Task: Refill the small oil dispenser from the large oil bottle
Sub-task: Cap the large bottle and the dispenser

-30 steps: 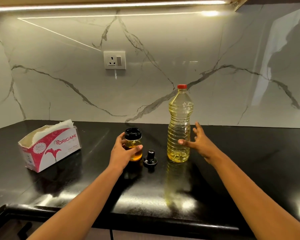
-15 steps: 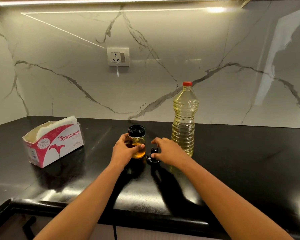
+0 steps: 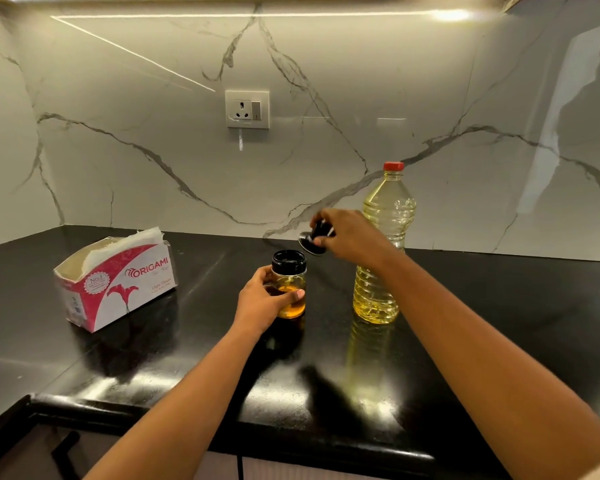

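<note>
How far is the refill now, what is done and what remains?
Done: the black stopper is off the small glass oil dispenser. In hand: the left hand grips the dispenser on the black countertop; the right hand holds the stopper in the air. Left: the large clear plastic oil bottle stands with its red cap on and the dispenser's oil is low, so pouring seems not yet done.

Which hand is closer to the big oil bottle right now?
Right. The right hand holds the stopper up just left of the bottle; the left hand grips the dispenser farther left.
</note>
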{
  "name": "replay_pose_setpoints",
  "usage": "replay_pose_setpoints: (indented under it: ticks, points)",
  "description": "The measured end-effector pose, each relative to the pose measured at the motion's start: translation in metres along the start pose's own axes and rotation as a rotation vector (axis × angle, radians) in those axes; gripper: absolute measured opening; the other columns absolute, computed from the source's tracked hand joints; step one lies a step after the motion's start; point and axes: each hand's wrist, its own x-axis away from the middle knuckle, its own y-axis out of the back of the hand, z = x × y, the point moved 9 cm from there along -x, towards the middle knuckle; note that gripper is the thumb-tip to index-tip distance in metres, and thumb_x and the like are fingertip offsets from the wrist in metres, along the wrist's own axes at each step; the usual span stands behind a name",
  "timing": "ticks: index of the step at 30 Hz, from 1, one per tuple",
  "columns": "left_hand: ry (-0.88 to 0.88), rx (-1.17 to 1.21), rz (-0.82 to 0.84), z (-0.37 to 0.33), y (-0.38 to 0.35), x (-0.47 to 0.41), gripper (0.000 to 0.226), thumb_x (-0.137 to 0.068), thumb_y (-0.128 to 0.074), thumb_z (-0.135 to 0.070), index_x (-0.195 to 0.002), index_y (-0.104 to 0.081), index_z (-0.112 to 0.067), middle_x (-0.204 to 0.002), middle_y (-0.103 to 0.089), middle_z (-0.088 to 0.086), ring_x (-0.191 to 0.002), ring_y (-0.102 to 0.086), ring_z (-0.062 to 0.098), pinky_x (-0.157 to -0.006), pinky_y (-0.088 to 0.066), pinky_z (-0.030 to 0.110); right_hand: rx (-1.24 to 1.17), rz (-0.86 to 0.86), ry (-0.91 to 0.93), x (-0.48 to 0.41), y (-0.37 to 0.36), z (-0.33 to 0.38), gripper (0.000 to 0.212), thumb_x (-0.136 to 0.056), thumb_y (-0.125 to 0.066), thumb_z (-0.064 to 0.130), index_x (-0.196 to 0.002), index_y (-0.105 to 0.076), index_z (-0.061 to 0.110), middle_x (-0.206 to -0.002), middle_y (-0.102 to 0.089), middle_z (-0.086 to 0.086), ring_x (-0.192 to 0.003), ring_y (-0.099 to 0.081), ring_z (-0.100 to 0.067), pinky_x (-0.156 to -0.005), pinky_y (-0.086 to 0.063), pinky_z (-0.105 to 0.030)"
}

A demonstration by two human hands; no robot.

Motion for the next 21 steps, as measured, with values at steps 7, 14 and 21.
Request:
replay_pose_setpoints:
  ticks: [7,14,21]
  points:
    - [0.007,0.031,0.019,0.005,0.000,-0.001,0.070,-0.062,-0.089,-0.031,-0.123,-0.055,-0.026,-0.115,-0.066,-0.005,-0.105,-0.062,0.012,-0.097,-0.050,0.037,-0.034,0.298,0.068,-0.035,-0.027,0.021,0.035,-0.090,-0.059,0.011,-0.124,-0.054,0.017,-0.122,-0.058,-0.006,-0.098,-0.056,-0.016,-0.068,-0.054,-0.021]
    - [0.012,0.036,0.021,0.005,0.000,-0.002,0.066,-0.062,-0.088,-0.031,-0.121,-0.057,-0.025,-0.113,-0.066,-0.006,-0.105,-0.062,0.013,-0.096,-0.050,0.036,0.025,0.364,0.076,-0.040,-0.050,0.019,0.037,-0.090,-0.059,0.011,-0.126,-0.055,0.017,-0.125,-0.056,-0.008,-0.101,-0.055,-0.019,-0.070,-0.054,-0.022]
    - [0.020,0.025,0.010,0.006,0.001,-0.002,0.064,-0.062,-0.088,-0.032,-0.119,-0.060,-0.024,-0.111,-0.067,-0.005,-0.105,-0.062,0.013,-0.097,-0.050,0.037,0.296,0.289,0.146,-0.044,-0.048,0.030,0.036,-0.088,-0.064,0.023,-0.122,-0.059,0.013,-0.118,-0.061,-0.007,-0.097,-0.057,-0.017,-0.078,-0.047,-0.025]
